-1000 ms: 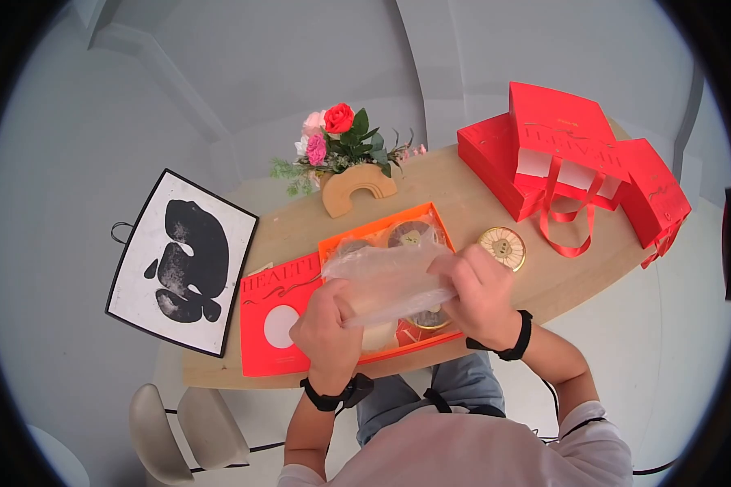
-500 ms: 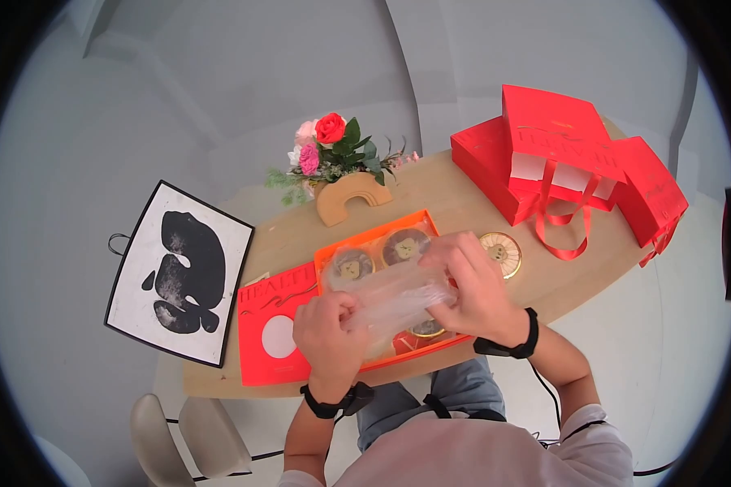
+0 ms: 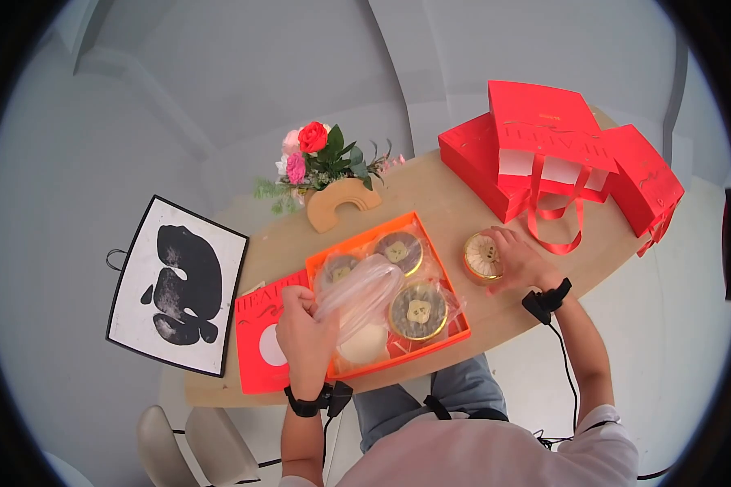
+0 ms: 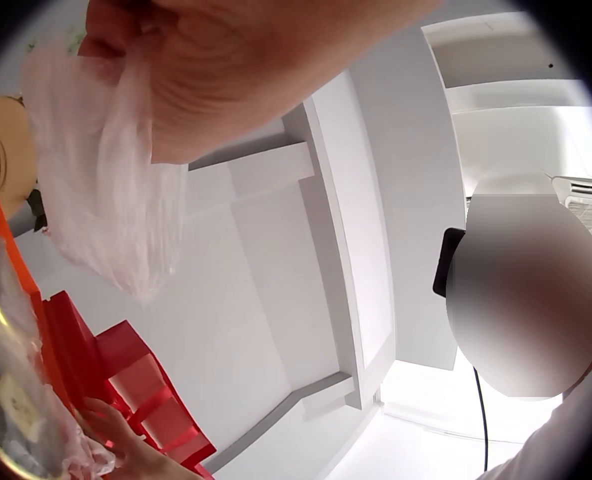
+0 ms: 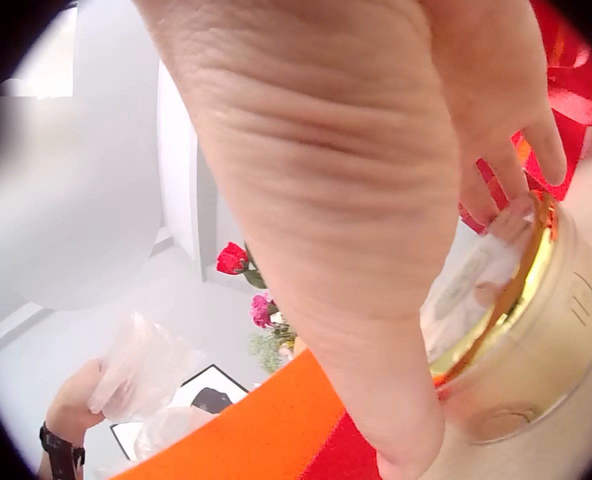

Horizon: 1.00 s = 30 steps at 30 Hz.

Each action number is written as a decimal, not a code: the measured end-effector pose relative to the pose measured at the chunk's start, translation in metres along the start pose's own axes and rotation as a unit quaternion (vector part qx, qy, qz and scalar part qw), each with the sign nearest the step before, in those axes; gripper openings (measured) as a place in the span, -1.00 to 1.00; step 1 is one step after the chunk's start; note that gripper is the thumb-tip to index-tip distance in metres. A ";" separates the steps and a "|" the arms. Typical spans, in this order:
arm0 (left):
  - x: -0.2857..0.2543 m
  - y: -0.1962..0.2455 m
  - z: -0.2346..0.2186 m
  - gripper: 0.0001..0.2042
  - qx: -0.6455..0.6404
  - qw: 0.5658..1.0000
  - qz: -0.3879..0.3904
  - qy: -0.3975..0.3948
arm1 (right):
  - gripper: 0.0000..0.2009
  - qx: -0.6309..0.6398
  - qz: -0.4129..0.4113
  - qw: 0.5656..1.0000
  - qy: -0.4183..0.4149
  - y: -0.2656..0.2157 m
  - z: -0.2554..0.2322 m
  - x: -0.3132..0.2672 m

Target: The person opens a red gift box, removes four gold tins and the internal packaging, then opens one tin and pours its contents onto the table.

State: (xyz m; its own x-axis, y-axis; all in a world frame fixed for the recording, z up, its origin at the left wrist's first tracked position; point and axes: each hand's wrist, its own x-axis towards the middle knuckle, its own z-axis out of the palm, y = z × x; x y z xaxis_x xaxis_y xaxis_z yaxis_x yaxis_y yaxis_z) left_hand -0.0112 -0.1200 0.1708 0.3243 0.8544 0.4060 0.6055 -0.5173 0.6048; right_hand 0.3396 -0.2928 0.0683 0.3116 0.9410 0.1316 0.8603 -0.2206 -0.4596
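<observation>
In the head view, my left hand (image 3: 307, 341) pinches a crumpled clear plastic bag (image 3: 365, 296) over the orange-rimmed box (image 3: 459, 321). The bag hangs from the fingers in the left wrist view (image 4: 111, 190). Inside the box sit round tins with gold rims, one at the right (image 3: 418, 312). On the table right of the box, my right hand (image 3: 524, 261) is spread at the side of a round clear container (image 3: 481, 258) with a gold-rimmed lid. Its fingers reach the lid's edge (image 5: 536, 270), thumb on the near side; firm contact cannot be told.
A red card or lid (image 3: 256, 357) lies left of the box. Behind stand flowers in a wooden arch vase (image 3: 341, 203). Red bags and boxes with ribbon handles (image 3: 548, 122) are at the back right. A framed black-and-white picture (image 3: 187, 284) is at the left.
My right hand has let go of the plastic bag and moved right to the round container. The left hand keeps the bag, which now hangs to one side, uncovering more of the box.
</observation>
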 end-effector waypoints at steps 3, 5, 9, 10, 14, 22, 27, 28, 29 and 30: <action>0.000 0.002 0.002 -0.68 0.009 1.000 0.018 -0.001 | -0.01 -0.004 0.016 1.000 -0.001 0.008 0.014 0.000; 0.000 0.003 0.001 -0.71 0.016 1.000 0.022 0.003 | -0.05 -0.006 0.012 1.000 0.014 0.007 0.017 0.003; -0.001 0.001 0.001 -0.77 0.019 0.999 0.041 0.012 | -0.11 0.098 0.032 0.994 0.047 0.010 0.028 0.009; 0.000 0.001 0.000 -0.77 0.020 0.999 0.039 0.015 | -0.12 0.095 0.020 0.992 0.085 0.009 0.031 0.010; 0.003 -0.002 -0.001 -0.78 0.027 0.999 0.026 0.014 | -0.12 0.122 0.016 0.981 0.150 -0.011 0.011 0.011; 0.018 0.018 0.016 -0.77 0.038 0.997 0.034 0.051 | -0.05 0.199 -0.191 0.956 0.098 -0.148 -0.041 -0.018; 0.009 0.035 0.012 -0.77 -0.018 0.999 0.044 0.013 | 0.01 0.219 -0.254 0.936 0.105 -0.170 -0.026 -0.007; 0.007 0.035 0.012 -0.77 -0.018 0.999 0.043 0.015 | 0.03 0.220 -0.260 0.935 0.101 -0.171 -0.025 -0.005; 0.005 0.033 0.012 -0.77 -0.035 0.998 0.057 0.011 | 0.04 0.222 -0.266 0.933 0.096 -0.171 -0.024 -0.004; 0.002 0.032 0.012 -0.76 -0.053 0.996 0.072 0.008 | 0.04 0.222 -0.267 0.933 0.095 -0.172 -0.024 -0.003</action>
State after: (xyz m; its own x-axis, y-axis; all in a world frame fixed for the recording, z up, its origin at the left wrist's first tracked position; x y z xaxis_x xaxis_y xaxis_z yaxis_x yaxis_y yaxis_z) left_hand 0.0171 -0.1337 0.1830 0.3902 0.7708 0.5035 0.4732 -0.6370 0.6085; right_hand 0.2005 -0.2637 0.1683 -0.0117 0.8143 0.5804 0.6747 0.4348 -0.5964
